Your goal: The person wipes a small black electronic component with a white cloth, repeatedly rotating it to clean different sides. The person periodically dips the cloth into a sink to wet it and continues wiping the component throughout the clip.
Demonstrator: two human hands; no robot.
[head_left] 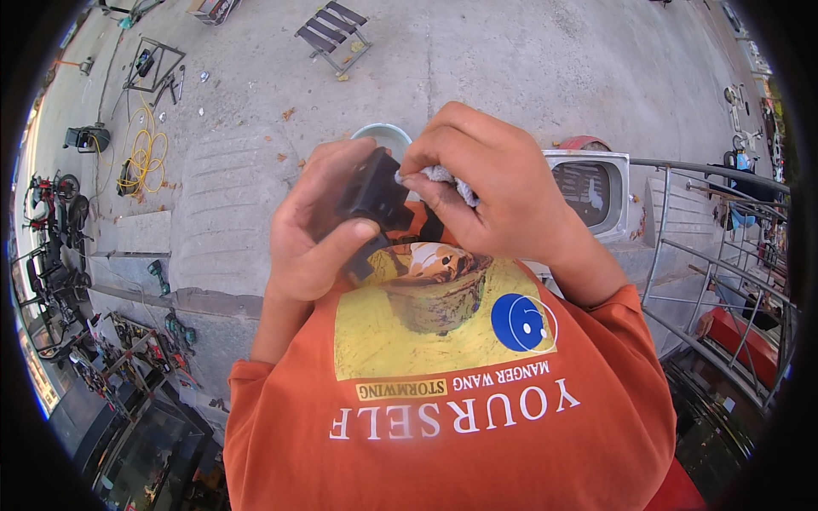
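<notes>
My left hand (311,221) is closed round a black plastic part (372,189), boxy in shape, held up in front of my chest. Its fingers and the part are slightly blurred, so the part's exact kind does not show. Close by on the right, my right hand (486,175) pinches a crumpled grey-white cloth (450,179) between thumb and fingers. The tips of that hand are at the part's right side; whether the cloth touches it is hidden. Behind both hands the rim of a pale blue basin (382,130) shows.
A metal sink (588,196) lies to the right, beside a metal pipe railing (682,221). Far ahead stands a slatted folding stool (332,32). At the left are a coiled yellow hose (146,157), cordless drills (158,277), a tool rack (128,358) and parked bikes (55,247).
</notes>
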